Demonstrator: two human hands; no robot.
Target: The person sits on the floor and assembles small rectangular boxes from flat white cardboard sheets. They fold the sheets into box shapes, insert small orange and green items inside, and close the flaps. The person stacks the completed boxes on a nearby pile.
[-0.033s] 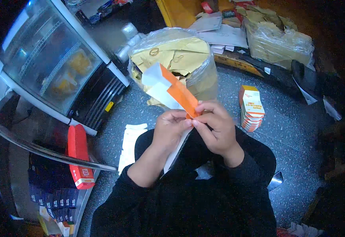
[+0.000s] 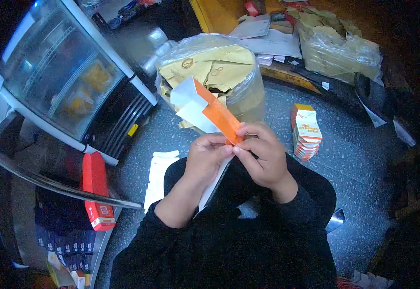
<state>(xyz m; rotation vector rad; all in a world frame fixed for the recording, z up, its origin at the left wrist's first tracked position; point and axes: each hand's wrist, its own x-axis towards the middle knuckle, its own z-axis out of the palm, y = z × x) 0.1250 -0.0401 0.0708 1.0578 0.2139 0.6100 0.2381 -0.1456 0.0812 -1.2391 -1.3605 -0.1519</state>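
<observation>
An orange and white folding carton [image 2: 221, 117] is held up in front of me, its far end spread into white inner flaps. My left hand [image 2: 206, 155] pinches its near end from the left, thumb and fingers closed. My right hand [image 2: 263, 155] grips the same end from the right, with the thumb tips of both hands almost touching. Beneath my left hand a long white strip of card [image 2: 212, 187] runs down toward my lap; whether it belongs to the carton I cannot tell. On the floor at the right lies a stack of orange and white cartons [image 2: 308, 126].
A plastic-wrapped bundle [image 2: 255, 98] with torn yellowish paper stands ahead. White card sheets [image 2: 155, 179] lie left of my knee. At the left are a glass-fronted cabinet [image 2: 70, 67], a curved metal bar [image 2: 65, 185] and a red package [image 2: 94, 180]. Another wrapped pack [image 2: 340, 53] sits at far right.
The far end of the carton has shifted very slightly to the left. Both hands keep their hold almost unmoved.
</observation>
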